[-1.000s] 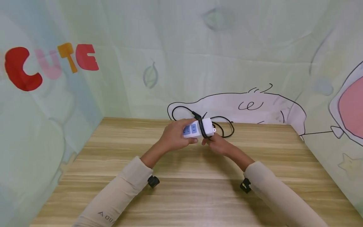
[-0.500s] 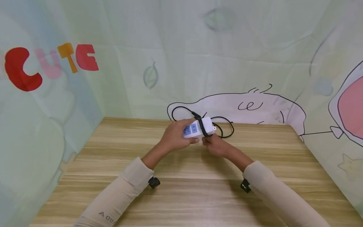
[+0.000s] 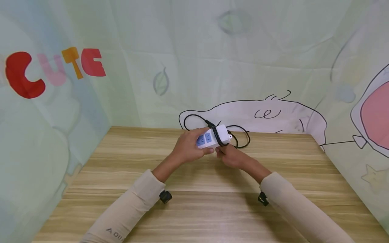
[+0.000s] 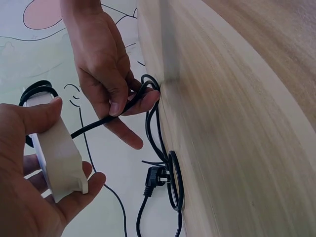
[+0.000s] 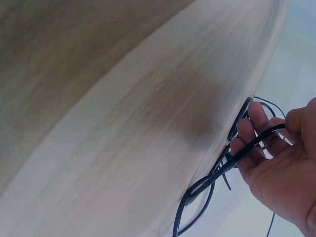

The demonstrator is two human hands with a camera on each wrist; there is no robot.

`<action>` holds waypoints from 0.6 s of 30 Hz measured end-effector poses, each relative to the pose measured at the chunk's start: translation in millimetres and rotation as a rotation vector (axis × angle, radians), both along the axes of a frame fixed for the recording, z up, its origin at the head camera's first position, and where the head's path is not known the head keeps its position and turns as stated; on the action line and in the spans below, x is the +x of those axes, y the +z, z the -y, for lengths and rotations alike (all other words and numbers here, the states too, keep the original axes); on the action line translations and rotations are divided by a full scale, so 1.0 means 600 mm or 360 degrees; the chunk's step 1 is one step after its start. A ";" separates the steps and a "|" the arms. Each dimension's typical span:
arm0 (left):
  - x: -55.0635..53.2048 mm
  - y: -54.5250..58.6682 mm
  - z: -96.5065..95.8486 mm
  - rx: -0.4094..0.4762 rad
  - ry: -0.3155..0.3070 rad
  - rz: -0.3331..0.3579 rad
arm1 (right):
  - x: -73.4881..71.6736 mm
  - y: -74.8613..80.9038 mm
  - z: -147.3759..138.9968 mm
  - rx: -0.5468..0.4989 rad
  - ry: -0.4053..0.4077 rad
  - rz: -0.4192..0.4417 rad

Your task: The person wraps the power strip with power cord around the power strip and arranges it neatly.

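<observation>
My left hand point(image 3: 188, 145) grips a white power strip point(image 3: 224, 134) with blue socket faces, above the far part of the wooden table. Black cable point(image 4: 94, 125) is wound around the strip near its right end. Just below that end, my right hand point(image 3: 234, 156) holds the cable; in the left wrist view its thumb and fingers pinch a stretch leading away from the strip. The right wrist view shows the cable point(image 5: 254, 142) crossing the curled fingers. More cable lies in loops behind the strip, with a black plug point(image 4: 156, 176) beside them.
The wooden table point(image 3: 194, 209) ends at a printed cloth backdrop point(image 3: 130, 84) behind, with more cloth at both sides. Cable loops point(image 3: 249, 136) lie near the far edge. Small black cameras point(image 3: 165, 196) sit at both wrists.
The strip's right end has tilted up slightly. My right hand stays beneath it with the cable, shifted only a little. The cable loops look much the same.
</observation>
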State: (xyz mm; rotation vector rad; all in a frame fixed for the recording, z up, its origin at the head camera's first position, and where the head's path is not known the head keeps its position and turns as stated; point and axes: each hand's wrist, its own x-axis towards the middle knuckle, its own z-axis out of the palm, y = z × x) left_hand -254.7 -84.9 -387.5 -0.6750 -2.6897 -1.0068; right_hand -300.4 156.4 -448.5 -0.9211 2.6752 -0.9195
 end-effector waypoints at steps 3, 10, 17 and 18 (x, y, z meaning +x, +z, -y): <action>0.001 0.001 0.001 0.0033 -0.0003 -0.0037 | -0.039 -0.044 -0.016 0.0059 0.0059 -0.0059; 0.003 0.007 0.000 0.0076 -0.0008 -0.0105 | -0.106 -0.114 -0.037 0.0245 0.0018 -0.0046; 0.004 0.006 -0.002 0.0096 -0.0002 -0.0101 | -0.113 -0.120 -0.043 0.0329 0.0051 -0.0079; 0.004 0.006 -0.002 0.0104 -0.0004 -0.0101 | -0.111 -0.118 -0.042 0.0346 0.0043 -0.0091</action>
